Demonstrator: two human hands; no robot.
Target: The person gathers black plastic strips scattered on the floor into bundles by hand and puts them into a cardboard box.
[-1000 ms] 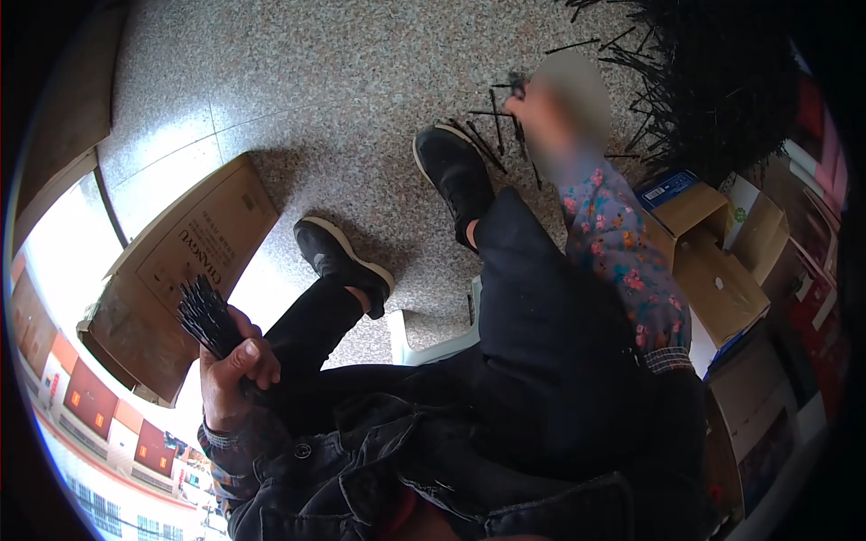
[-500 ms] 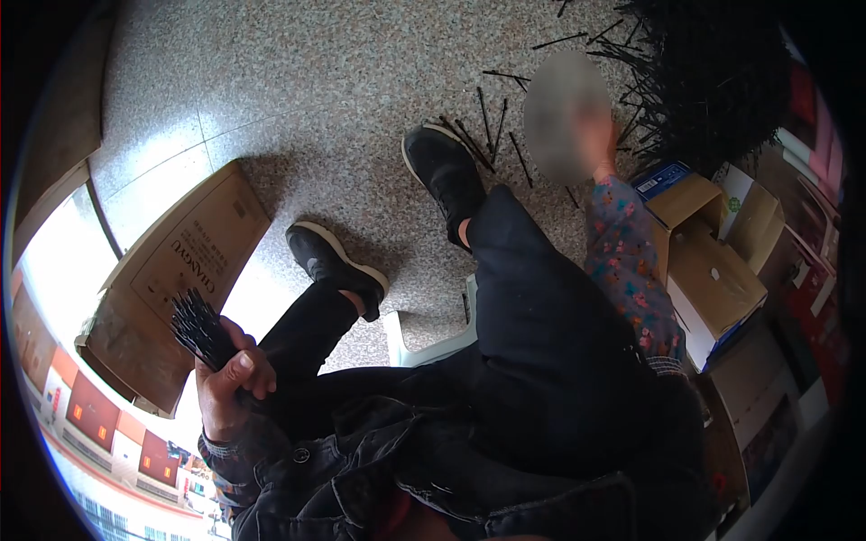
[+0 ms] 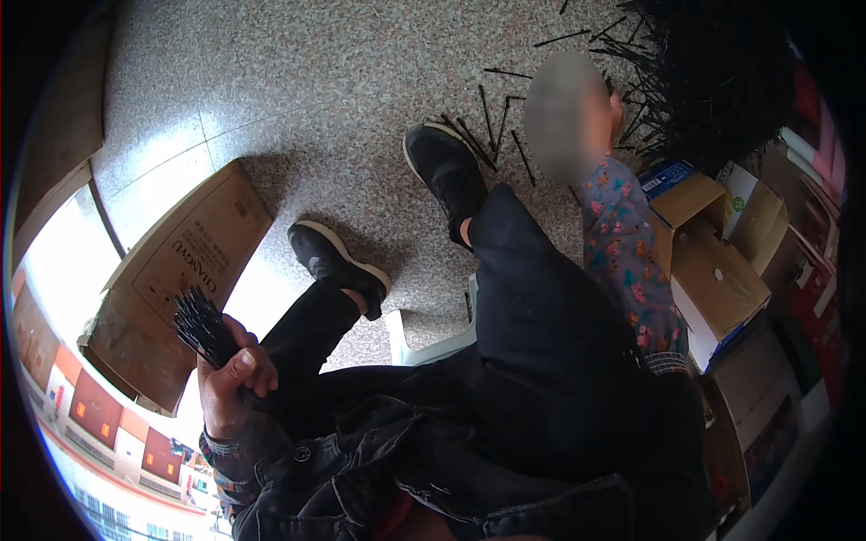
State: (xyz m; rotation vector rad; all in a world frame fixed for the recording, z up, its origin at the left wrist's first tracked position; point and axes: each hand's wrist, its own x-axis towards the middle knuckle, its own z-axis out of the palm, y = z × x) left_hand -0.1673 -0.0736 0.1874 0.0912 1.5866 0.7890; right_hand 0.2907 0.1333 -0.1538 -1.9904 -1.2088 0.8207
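My left hand [image 3: 233,377] is closed around a bundle of thin black sticks [image 3: 204,326], whose tips fan out above the fist near my left thigh. My right hand [image 3: 610,122] reaches down toward the floor at the upper right, beside a large pile of similar black sticks [image 3: 713,86]. A grey blurred oval covers most of that hand, so its fingers and anything in them are hidden. Several loose sticks [image 3: 528,158] lie scattered on the floor between my shoe and the pile.
A brown cardboard carton [image 3: 185,270] stands on the left. Opened cardboard boxes [image 3: 722,279] sit at the right, close to my right sleeve. My two black shoes [image 3: 442,171] rest on the speckled floor [image 3: 316,81]. Part of a white stool [image 3: 424,352] shows beneath me.
My right hand and forearm have shifted slightly, with more of the hand's edge showing right of the blur. My left hand still grips the bundle, almost unmoved.
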